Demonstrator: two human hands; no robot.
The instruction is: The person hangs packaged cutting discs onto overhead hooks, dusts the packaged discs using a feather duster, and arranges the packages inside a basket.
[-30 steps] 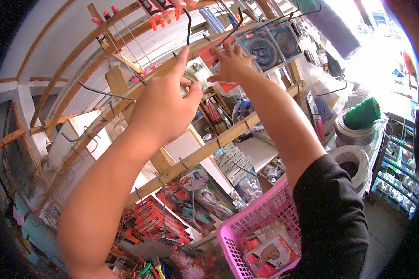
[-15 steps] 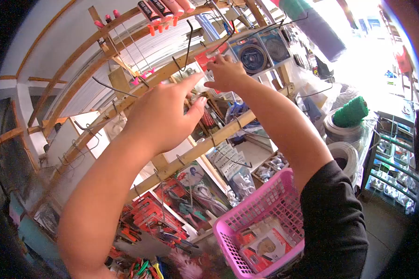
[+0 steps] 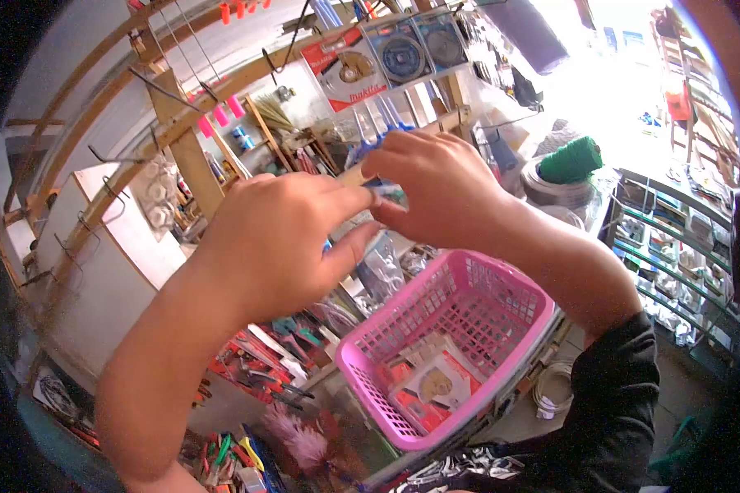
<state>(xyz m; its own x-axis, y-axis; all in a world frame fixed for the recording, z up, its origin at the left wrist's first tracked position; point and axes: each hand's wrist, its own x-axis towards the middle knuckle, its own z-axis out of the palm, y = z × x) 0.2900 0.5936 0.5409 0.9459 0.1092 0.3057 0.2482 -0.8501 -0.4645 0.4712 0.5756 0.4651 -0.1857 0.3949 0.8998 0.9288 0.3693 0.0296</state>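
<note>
On the left, a white board stood behind a wooden rail fitted with metal hooks. Nearer, low down, was a cluster of tools with green, red and yellow handles. The person's left hand reached toward the middle, back upward, forefinger stretched out and thumb below it; whether anything was pinched there, I cannot tell. Beyond it, on the far side, hung a red-and-white Makita packet, with two disc packs just to its right. The right hand met the left hand's fingertips or came very near them, its fingers bent; its grip was unclear too. Below and nearer sat a pink basket with openwork sides, and inside, toward its near end, lay a similar red-and-white pack. Farther right came a black sleeve, a green roll of twine and a rack of small bags.
</note>
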